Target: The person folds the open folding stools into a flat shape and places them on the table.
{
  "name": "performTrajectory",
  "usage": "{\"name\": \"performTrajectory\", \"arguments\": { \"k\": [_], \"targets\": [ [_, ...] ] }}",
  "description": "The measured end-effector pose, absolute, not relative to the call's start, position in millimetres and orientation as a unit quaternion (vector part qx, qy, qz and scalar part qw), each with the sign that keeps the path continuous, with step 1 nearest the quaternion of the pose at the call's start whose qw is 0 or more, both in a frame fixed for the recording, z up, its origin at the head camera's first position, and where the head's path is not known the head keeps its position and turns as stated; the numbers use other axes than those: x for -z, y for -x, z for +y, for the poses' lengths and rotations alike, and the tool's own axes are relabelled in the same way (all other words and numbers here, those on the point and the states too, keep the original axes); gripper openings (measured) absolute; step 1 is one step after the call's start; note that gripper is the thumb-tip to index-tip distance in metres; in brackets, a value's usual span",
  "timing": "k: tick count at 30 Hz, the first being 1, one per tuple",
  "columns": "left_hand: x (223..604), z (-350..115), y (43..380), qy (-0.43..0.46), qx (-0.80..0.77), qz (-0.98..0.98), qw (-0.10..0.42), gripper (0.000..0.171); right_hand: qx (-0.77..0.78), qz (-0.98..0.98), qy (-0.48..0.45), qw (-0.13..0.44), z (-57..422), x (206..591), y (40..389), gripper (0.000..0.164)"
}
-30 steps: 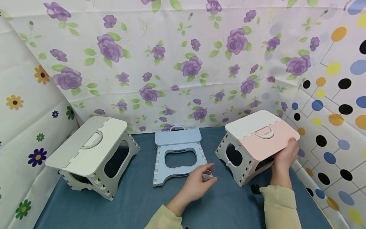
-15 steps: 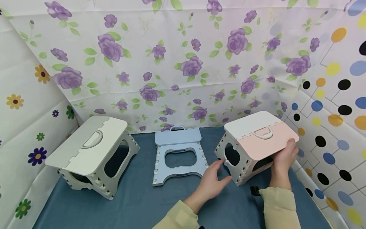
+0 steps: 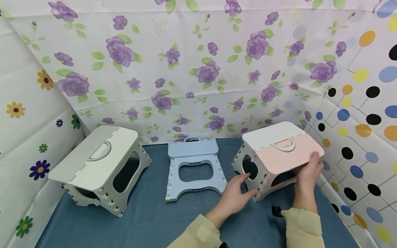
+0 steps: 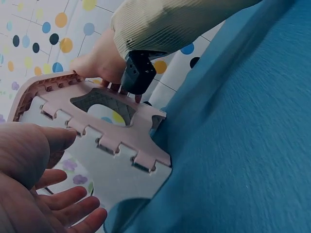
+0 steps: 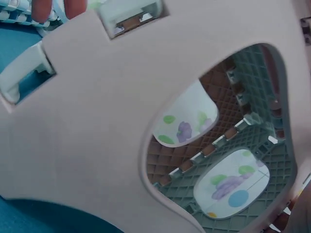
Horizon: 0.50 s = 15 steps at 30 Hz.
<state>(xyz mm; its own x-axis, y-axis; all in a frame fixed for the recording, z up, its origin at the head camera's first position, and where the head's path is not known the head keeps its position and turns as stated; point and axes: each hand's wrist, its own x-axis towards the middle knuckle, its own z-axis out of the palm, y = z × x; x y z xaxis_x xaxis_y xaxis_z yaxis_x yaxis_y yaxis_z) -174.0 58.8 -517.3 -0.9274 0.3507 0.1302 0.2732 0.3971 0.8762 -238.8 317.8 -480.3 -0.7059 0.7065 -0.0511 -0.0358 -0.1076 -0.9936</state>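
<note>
A pink-and-white folding step stool (image 3: 273, 146) stands unfolded at the right of the head view. My right hand (image 3: 308, 172) grips the right edge of its pink top, thumb above and fingers beneath. My left hand (image 3: 234, 196) is at the stool's near left leg, its fingers spread and loosely straight; the left wrist view shows its thumb (image 4: 60, 138) right at the hinged seam. In the right wrist view the pink side panel (image 5: 87, 121) fills the frame, with the ribbed inside showing through its opening.
A light blue folding stool (image 3: 193, 156) lies folded flat at the middle of the blue cloth (image 3: 149, 220). At the left stands an unfolded grey-and-white folding stool (image 3: 99, 155). A flowered curtain (image 3: 186, 69) hangs behind, and a dotted sheet (image 3: 366, 137) runs along the right.
My left hand has moved right from the blue stool to the pink-and-white stool's leg. The pink-and-white stool has shifted slightly left and nearer, with my right hand still gripping its edge.
</note>
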Motion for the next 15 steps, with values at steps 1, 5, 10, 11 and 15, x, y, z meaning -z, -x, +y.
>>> {"name": "performTrajectory", "arguments": {
  "k": [1, 5, 10, 11, 15],
  "targets": [
    [516.2, 59.7, 174.2, -0.187, -0.518, 0.834, 0.038, 0.058, -0.696, -0.611, 0.271, 0.262, 317.0, 479.8, 237.7, 0.07],
    [512.9, 64.0, 175.4, -0.191, -0.523, 0.83, 0.034, 0.057, -0.698, -0.624, 0.261, 0.236, 314.4, 478.4, 232.3, 0.074],
    [511.2, 68.8, 176.8, -0.182, -0.506, 0.843, 0.018, 0.055, -0.683, -0.652, 0.263, 0.198, 316.3, 475.7, 224.8, 0.083],
    [511.3, 69.4, 177.3, -0.179, -0.502, 0.846, 0.014, 0.055, -0.681, -0.656, 0.262, 0.191, 317.4, 475.3, 223.4, 0.084],
    [512.7, 71.5, 179.0, -0.163, -0.482, 0.861, -0.003, 0.051, -0.668, -0.684, 0.241, 0.169, 323.4, 474.9, 218.6, 0.086]
  ]
}}
